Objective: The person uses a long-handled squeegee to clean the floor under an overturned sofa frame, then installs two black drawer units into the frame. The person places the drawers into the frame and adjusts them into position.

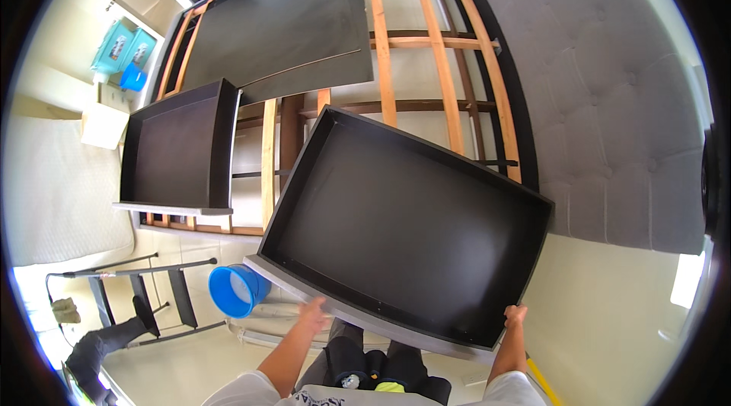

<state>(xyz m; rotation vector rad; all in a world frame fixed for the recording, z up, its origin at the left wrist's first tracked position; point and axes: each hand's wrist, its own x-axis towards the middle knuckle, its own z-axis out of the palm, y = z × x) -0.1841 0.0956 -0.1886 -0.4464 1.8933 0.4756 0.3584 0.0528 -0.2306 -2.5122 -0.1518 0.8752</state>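
A large black drawer (403,223) with a grey front panel is tilted in front of me, its inside facing up. My left hand (311,318) grips the grey front edge, slightly blurred, its underside fingers hidden. Around the near right corner of the same drawer, my right hand (515,316) is closed on the side wall. The drawer's far edge overlaps the wooden slats (431,18) of a bed frame; whether it rests on them I cannot tell. A second black drawer (179,146) lies on the frame to the left.
A dark panel (282,29) covers part of the frame. The tufted grey headboard (609,101) stands at right. At left are a blue bucket (239,290), a step ladder (145,292) with another person's leg (106,349) by it, and a white mattress (65,193).
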